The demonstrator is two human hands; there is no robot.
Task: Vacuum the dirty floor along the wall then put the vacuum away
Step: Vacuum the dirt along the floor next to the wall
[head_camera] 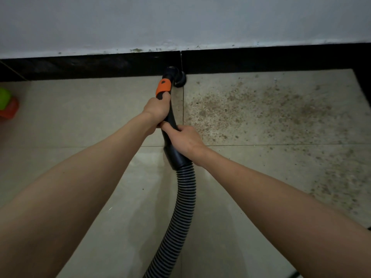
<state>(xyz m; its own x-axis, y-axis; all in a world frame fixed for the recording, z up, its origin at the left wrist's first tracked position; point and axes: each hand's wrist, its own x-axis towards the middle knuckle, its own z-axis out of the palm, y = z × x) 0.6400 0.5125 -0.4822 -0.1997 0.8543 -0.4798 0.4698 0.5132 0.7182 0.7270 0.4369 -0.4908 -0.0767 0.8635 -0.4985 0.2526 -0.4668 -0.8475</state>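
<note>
Hose (185,199) rises; both hands aim wand (169,115) wallward.

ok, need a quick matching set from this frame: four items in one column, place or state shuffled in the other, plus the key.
1. brush nozzle
2. dirt patch
3. left hand
4. ribbed hose

A. just below the orange collar
B. against the black skirting
C. tiles right of the nozzle
D. trails back between the arms

Pairs: 1-B, 2-C, 3-A, 4-D

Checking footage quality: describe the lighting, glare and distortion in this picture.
Head view: dim, bluish light; the wide lens bows the black baseboard; faint glare on the floor tiles beside the hose; the dirt patch shows clearly; the green and orange thing at the left edge is blurred.
</note>
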